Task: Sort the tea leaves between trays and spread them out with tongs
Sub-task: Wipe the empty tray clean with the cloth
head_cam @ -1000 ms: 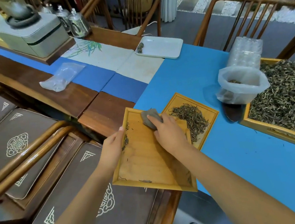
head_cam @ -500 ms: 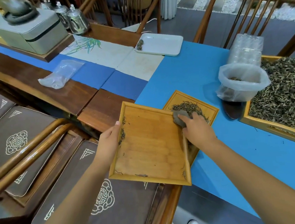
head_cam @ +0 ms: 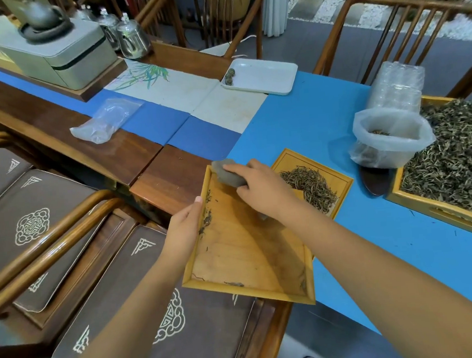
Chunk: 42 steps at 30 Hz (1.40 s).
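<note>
My left hand (head_cam: 183, 226) grips the left rim of a wooden tray (head_cam: 244, 257), held tilted over the table's near edge. A few tea leaves (head_cam: 206, 218) cling along its left side. My right hand (head_cam: 261, 189) presses a grey cloth (head_cam: 227, 174) onto the tray's far left corner. Behind it on the blue table lies a smaller wooden tray (head_cam: 339, 182) with a heap of tea leaves (head_cam: 310, 185). No tongs are in view.
A large wooden tray of tea leaves (head_cam: 459, 155) sits at the right, with a bag-lined bowl (head_cam: 389, 138) and stacked plastic containers (head_cam: 397, 87) beside it. A white tray (head_cam: 263, 75) lies further back. Chairs with brown cushions (head_cam: 166, 311) stand below left.
My right hand has swept the grey cloth from the tray's right edge back to its far left corner. The tray stays in my left hand.
</note>
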Each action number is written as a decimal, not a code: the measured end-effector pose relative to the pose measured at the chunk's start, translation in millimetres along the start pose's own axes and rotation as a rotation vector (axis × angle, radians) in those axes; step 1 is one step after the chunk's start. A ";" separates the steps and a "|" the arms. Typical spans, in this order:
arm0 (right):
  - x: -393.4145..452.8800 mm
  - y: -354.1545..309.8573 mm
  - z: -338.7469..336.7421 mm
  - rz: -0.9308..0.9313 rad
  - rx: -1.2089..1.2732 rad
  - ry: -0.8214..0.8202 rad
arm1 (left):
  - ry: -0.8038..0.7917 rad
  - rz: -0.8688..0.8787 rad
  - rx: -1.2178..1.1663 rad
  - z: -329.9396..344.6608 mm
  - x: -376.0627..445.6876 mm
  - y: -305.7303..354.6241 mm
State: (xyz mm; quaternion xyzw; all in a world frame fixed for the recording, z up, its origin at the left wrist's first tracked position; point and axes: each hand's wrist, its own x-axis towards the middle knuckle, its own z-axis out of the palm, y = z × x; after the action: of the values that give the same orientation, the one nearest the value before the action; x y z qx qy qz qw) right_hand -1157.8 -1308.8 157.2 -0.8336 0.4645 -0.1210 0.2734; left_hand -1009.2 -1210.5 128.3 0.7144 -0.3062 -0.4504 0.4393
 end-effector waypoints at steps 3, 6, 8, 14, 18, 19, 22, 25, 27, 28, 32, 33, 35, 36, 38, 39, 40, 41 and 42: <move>6.6 -5.5 9.9 -0.012 -0.064 -0.071 | -0.009 0.037 0.003 3.5 0.1 4.5; 6.9 -6.7 13.1 -0.046 -0.086 -0.127 | -0.022 0.052 0.005 4.6 2.0 5.5; 5.7 -8.1 12.2 -0.077 -0.086 -0.165 | -0.024 0.044 0.000 5.9 4.1 6.7; -8.4 -15.1 9.1 -0.179 -0.071 -0.261 | 0.174 -0.082 0.114 12.3 17.7 11.0; -20.0 -18.8 10.2 -0.263 -0.091 -0.284 | 0.176 -0.109 0.074 8.3 22.2 10.0; -23.4 -19.4 10.9 -0.277 -0.093 -0.296 | 0.177 -0.123 0.066 7.3 23.1 10.2; -33.0 -21.7 13.5 -0.314 -0.113 -0.329 | 0.114 -0.095 0.087 5.9 23.3 10.7; -39.4 -21.2 13.6 -0.336 -0.136 -0.359 | 0.026 -0.030 0.025 3.5 21.3 7.5; -44.7 -20.7 12.4 -0.357 -0.151 -0.382 | -0.016 -0.013 -0.037 3.3 18.7 7.3; -48.0 -20.7 12.3 -0.375 -0.158 -0.394 | -0.012 -0.011 -0.051 3.6 17.8 7.1; -60.8 -16.2 13.9 -0.446 -0.174 -0.432 | 0.004 -0.027 -0.095 1.8 15.4 7.2; -62.9 -12.3 13.6 -0.459 -0.181 -0.436 | -0.006 -0.031 -0.091 0.6 15.5 6.6; -67.9 -2.0 10.7 -0.467 -0.192 -0.445 | 0.001 -0.028 -0.087 -1.6 14.8 7.1; -70.9 4.0 8.2 -0.458 -0.194 -0.449 | 0.015 -0.018 -0.085 -2.7 14.2 7.3; -75.8 15.1 1.4 -0.409 -0.189 -0.454 | 0.029 0.002 -0.072 -4.6 13.3 6.7; -77.4 18.8 -2.6 -0.373 -0.168 -0.449 | 0.029 0.006 -0.062 -5.2 12.3 7.0; -77.9 20.7 -6.4 -0.342 -0.136 -0.433 | 0.029 0.001 -0.058 -5.5 11.2 7.7; -77.1 21.3 -9.6 -0.326 -0.103 -0.402 | 0.029 -0.009 -0.058 -5.5 11.1 7.5; -75.3 20.0 -12.3 -0.324 -0.080 -0.367 | 0.028 -0.016 -0.063 -5.1 10.2 8.2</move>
State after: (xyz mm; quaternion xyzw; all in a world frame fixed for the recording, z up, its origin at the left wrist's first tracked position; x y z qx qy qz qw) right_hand -1218.1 -1258.1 159.9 -0.9153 0.2716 0.0087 0.2972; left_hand -1000.8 -1220.7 133.0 0.7090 -0.2799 -0.4533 0.4621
